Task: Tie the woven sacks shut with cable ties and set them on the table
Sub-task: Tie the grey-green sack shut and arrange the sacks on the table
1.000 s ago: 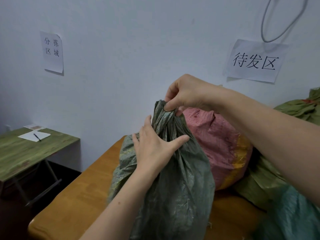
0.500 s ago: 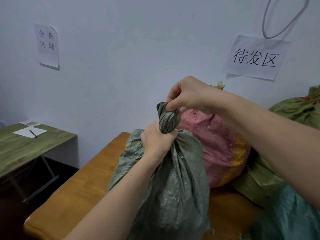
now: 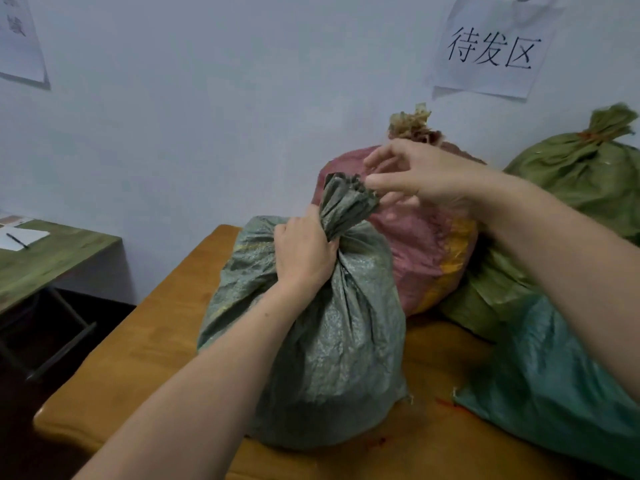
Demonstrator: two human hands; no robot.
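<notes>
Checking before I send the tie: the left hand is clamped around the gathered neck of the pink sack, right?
Not quite. In the head view the left hand is clamped around the gathered neck of the grey-green sack; the pink sack stands behind it.

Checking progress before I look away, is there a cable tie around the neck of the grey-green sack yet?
No, the left hand alone pinches the grey-green sack at its bunched neck; no tie shows there.
</notes>
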